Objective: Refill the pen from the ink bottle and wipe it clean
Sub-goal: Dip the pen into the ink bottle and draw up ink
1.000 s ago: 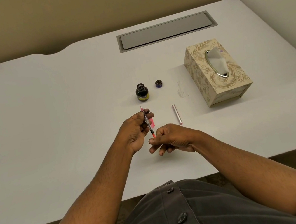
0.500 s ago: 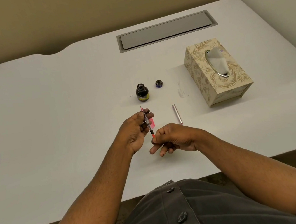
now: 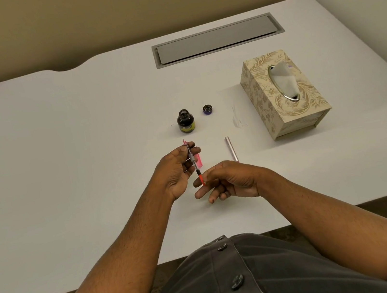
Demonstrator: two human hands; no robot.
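Pen [image 3: 193, 160] stripped to its pink nib section and clear converter is held above the bench [image 3: 64, 166], nib pointing away toward the ink bottle [image 3: 186, 121], red knob end toward the person. Left hand [image 3: 178, 169] has its fingers and thumb curled round the front half of the pen, gripping it. Right hand [image 3: 226, 181] pinches the red knob at the tail between thumb and forefinger, its other fingers loosely spread below; this looks like working the converter's twist piston, though I cannot tell which way it is being turned. Ink bottle stands open just beyond the nib, apart from it, with its cap [image 3: 207, 109] lying beside it to the right. Silvery pen barrel [image 3: 231, 148] lies on the bench to the right of the hands, well short of the tissue box [image 3: 283, 94], from whose slot a tissue stands ready. Judging by this, the opening steps are done: bottle uncapped, pen taken apart. Whether the converter already holds fresh ink is too small to read. The nib is not in the bottle now, so either dipping and drawing up ink remains, or only wiping with a tissue and refitting the barrel.
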